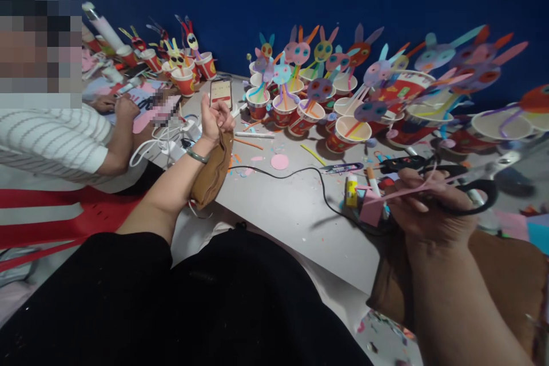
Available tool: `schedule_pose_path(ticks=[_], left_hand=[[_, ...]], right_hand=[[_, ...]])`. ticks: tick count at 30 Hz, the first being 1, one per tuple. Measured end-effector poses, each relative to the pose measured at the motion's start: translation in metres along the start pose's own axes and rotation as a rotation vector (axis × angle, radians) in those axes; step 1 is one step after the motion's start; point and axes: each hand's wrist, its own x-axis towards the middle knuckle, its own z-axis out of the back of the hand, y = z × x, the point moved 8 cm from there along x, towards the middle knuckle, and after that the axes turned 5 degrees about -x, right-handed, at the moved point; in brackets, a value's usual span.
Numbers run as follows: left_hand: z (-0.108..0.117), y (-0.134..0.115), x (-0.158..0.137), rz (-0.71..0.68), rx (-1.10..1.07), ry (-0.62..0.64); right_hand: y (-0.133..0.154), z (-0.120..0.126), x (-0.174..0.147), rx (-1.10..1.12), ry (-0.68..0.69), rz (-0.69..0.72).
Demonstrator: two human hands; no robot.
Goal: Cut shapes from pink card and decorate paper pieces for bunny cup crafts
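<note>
My right hand [433,206] is closed around the black handles of a pair of scissors [489,194], whose metal blades point up and to the right. A thin pink paper strip [412,190] also runs across its fingers. My left hand [217,117] is turned palm up, its fingers loosely bent and apart with nothing visible in them. Its wrist is beside a brown pouch [212,174] at the table edge. Close to my right hand are a yellow glue stick [351,191], a folded pink paper piece [371,210] and a black tool with a cord [401,164].
Paper cups [306,117] with paper rabbit figures crowd the back of the table [274,206]. A phone [221,93], white cables [158,140], a pink paper disc [279,161] and paper scraps are around. A person in a striped shirt [55,143] works at left.
</note>
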Motion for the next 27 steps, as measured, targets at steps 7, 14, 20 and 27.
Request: schedule_pose_path(ticks=[7, 14, 20, 27], left_hand=[[0.01, 0.001, 0.005, 0.034, -0.035, -0.029], [0.022, -0.006, 0.004, 0.066, -0.124, -0.097], [0.027, -0.011, 0.007, 0.046, -0.082, -0.104], [-0.041, 0.01, -0.011, -0.043, 0.397, 0.099]], right_hand=[[-0.004, -0.003, 0.001, 0.032, -0.005, -0.019], [-0.002, -0.012, -0.001, 0.056, 0.058, -0.014], [-0.005, -0.018, -0.001, 0.071, 0.131, -0.01], [-0.003, -0.01, 0.002, 0.096, 0.053, 0.042]])
